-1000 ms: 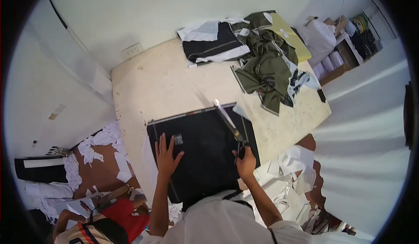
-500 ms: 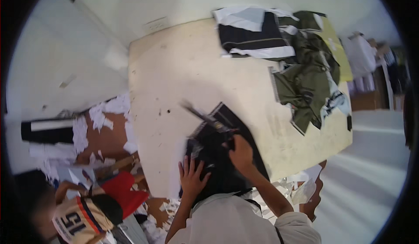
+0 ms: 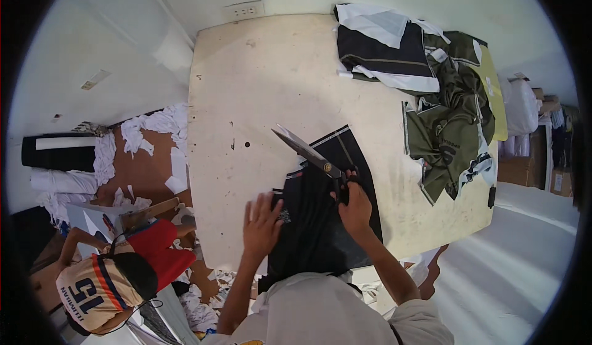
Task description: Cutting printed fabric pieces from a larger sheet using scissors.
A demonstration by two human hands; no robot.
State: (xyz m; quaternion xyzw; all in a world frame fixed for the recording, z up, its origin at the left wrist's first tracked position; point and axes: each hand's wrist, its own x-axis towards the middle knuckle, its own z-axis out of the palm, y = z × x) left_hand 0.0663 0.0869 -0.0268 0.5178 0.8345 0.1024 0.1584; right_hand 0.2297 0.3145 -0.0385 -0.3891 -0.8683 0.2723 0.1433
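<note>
A piece of black fabric (image 3: 317,228) with light-stitched edges lies at the near edge of the pale table, partly against my body. Large scissors (image 3: 317,162) are in my right hand (image 3: 355,209), whose fingers are wrapped round the black handles. Their long blades point to the far left over the fabric's upper part and out past its edge, slightly parted at the tips. My left hand (image 3: 261,224) is at the fabric's left edge, fingers stretched out and slightly blurred. Whether it touches the cloth I cannot tell.
At the table's (image 3: 246,92) far right lie olive-green garment pieces (image 3: 450,129), a black and white folded piece (image 3: 385,52) and a yellow sheet (image 3: 495,92). A person (image 3: 117,271) sits low at the left among white scraps. A wall socket (image 3: 243,10) is behind the table.
The scissors have swung right and now show sharply. My left hand has shifted from on top of the black fabric to its left edge. My view has tilted slightly.
</note>
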